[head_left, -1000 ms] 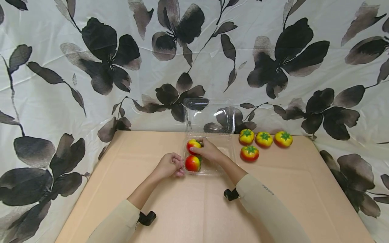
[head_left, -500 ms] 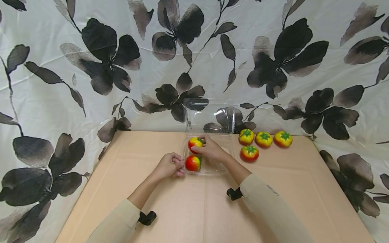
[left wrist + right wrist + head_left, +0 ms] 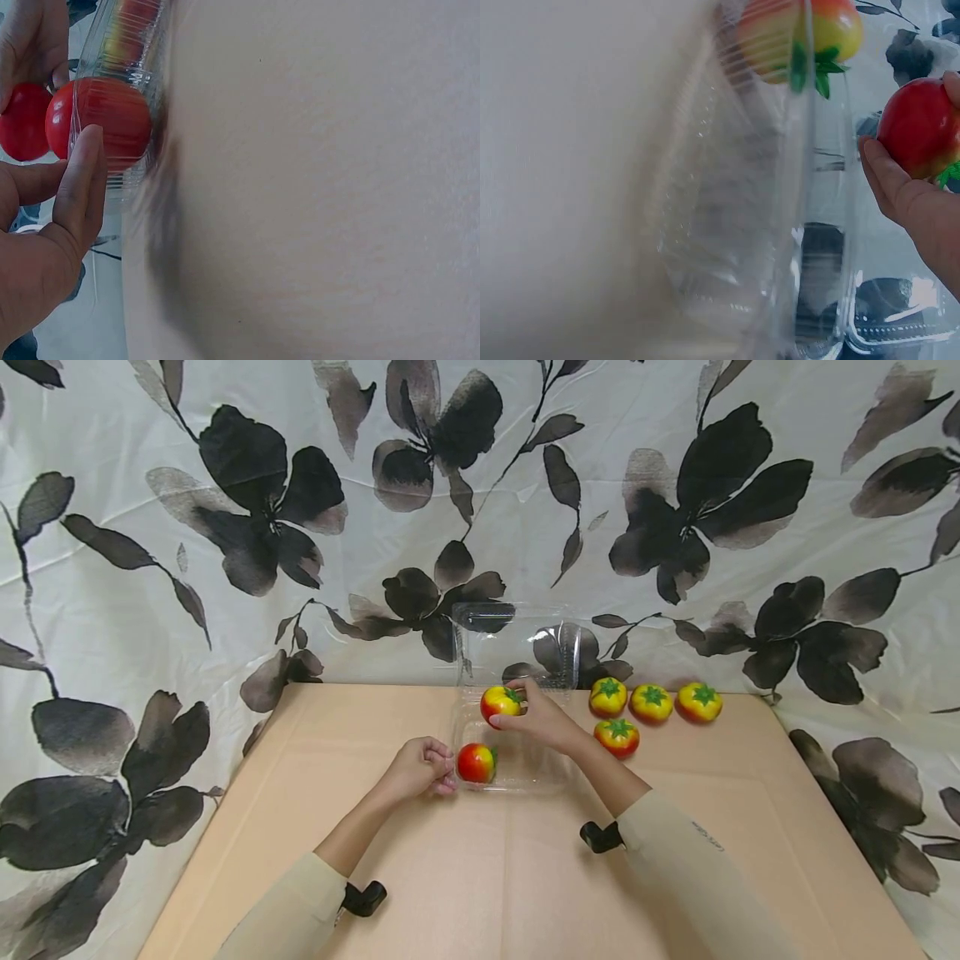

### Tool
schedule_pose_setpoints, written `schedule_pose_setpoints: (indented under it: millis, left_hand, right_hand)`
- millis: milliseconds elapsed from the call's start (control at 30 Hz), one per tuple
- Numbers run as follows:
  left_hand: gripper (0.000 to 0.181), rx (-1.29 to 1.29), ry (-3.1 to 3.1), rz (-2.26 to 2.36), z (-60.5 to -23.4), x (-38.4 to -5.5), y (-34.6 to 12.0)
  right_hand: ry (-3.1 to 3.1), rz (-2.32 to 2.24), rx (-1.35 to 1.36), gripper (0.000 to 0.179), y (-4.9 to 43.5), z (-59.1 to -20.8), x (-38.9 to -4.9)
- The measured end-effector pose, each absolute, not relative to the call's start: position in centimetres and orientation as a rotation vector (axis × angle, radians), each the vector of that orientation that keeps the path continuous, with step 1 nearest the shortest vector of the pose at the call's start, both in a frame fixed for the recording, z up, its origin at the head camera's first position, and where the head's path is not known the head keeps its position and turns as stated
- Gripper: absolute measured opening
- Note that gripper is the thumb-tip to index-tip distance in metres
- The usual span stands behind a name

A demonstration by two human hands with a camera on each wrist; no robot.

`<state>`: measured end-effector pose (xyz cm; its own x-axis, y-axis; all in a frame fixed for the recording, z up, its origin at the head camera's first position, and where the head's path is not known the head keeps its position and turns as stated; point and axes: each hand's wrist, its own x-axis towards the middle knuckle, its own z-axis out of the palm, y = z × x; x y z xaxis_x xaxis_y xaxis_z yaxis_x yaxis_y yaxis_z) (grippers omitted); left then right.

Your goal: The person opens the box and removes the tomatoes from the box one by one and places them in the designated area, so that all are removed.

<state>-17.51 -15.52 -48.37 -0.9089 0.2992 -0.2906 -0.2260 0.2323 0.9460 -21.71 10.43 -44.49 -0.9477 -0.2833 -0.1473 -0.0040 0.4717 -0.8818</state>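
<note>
My right hand (image 3: 542, 720) grips a red and yellow toy tomato (image 3: 499, 703), raised over the back of a clear plastic clamshell container (image 3: 536, 768). In the right wrist view, thumb and fingers wrap that tomato (image 3: 919, 129), with its green leaves facing the palm. Another toy tomato (image 3: 476, 763) sits in the container's front left corner. At the container's left side, my left hand (image 3: 422, 768) pinches the rim. The left wrist view shows its finger (image 3: 81, 180) along the outside of the clear wall, right beside the tomato (image 3: 105, 124) inside.
The container's clear lid (image 3: 517, 647) stands open at the back, against the floral cloth (image 3: 420, 543). Several yellow and red toy tomatoes (image 3: 651, 705) lie right of the container on the tan tabletop (image 3: 495, 877), one (image 3: 617, 739) nearer the front.
My right hand has lifted the rear tomato from beside the front one, moving it up, back and to the right. The left hand stays at the container's left edge.
</note>
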Motion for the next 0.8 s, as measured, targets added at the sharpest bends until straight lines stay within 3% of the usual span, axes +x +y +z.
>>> schedule_pose_setpoints:
  millis: [800]
  left_hand:
    - [0.017, 0.07, 2.117, 1.706, -48.3, -17.4, -15.6]
  right_hand:
    - [2.542, -1.526, -0.22, 0.083, 18.2, -41.9, -19.0]
